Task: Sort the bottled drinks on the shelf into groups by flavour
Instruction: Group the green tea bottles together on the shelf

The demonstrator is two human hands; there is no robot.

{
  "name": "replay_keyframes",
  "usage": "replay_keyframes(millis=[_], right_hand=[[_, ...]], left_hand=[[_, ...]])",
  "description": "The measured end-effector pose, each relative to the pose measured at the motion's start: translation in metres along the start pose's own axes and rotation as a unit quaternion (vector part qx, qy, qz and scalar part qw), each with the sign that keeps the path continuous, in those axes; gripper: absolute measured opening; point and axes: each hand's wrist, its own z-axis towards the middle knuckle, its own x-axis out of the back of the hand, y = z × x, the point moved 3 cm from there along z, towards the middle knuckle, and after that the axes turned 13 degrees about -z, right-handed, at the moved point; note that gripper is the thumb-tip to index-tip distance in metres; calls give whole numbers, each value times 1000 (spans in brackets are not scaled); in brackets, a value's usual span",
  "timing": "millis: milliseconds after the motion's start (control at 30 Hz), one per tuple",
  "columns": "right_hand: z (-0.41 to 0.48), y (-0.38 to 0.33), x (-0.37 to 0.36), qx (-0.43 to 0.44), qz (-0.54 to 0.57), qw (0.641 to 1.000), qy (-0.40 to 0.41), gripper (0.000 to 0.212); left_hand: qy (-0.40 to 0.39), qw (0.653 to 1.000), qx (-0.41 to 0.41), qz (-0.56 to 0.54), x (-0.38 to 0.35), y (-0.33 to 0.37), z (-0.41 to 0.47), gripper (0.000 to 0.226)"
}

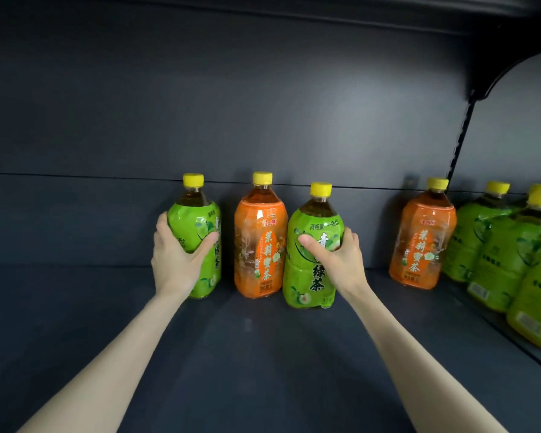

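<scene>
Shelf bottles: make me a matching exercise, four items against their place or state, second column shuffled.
1. leftmost green bottle
2. orange bottle between the hands
3. tilted green bottle
4. orange bottle on the right

A. held by the right hand
B. beside the green group
C. held by the left hand
D. standing untouched between two green bottles

Pairs: 1-C, 2-D, 3-A, 4-B

Each hand [177, 260] [341, 259] round a green bottle [205, 220] [310, 276]

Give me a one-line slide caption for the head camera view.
Left hand and right hand each grip a green bottle either side of an orange bottle on a dark shelf.
</scene>
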Motion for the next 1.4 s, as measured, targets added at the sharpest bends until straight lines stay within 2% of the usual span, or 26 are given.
replay_keyframes(millis=[33, 167, 333, 433, 567, 633, 733, 833, 900, 967, 1033, 1167, 1267, 1400], right_hand=[[0, -1, 1, 1, 1, 1000, -3, 95], [-2, 4, 1, -11, 49, 999, -20, 89], [-20, -4, 6, -3, 121, 992, -46, 78], [-37, -6, 10, 15, 133, 990, -37, 67], [-64, -7, 28, 24, 153, 988, -7, 81], [-74, -6, 47, 26, 158, 987, 15, 80], [-87, 0, 86, 35, 146, 988, 38, 64], [-101, 10, 138, 21, 139, 988, 66, 68], [-111, 24, 180, -6, 132, 987, 90, 61], [-121, 43, 222, -24, 116, 987, 109, 90], [-139, 61, 267, -31, 95, 988, 117, 102], [-167, 103, 352, -58, 73, 984, 152, 89], [-173, 127, 403, -53, 74, 981, 172, 109], [-168, 159, 452, -69, 69, 974, 203, 100]], left_hand=[[-13, 1000, -2, -14, 3, 2, -4, 87], [-63, 993, 21, -94, 10, 13, -26, 71], [-160, 965, 81, -193, 4, 27, -58, 84], [-156, 962, 84, -207, -2, 37, -72, 82], [-145, 946, 89, -275, -11, 63, -95, 60], [-142, 936, 95, -307, -18, 79, -111, 52], [-167, 931, 72, -318, -35, 105, -133, 49], [-197, 927, 42, -318, -61, 136, -158, 47], [-216, 915, 50, -338, -83, 158, -180, 48], [-239, 903, 62, -350, -108, 178, -208, 52], [-254, 895, 69, -359, -136, 197, -242, 52], [-279, 882, 83, -372, -193, 234, -317, 56], [-288, 877, 83, -376, -232, 262, -355, 47], [-295, 884, 63, -356, -277, 288, -382, 66]])
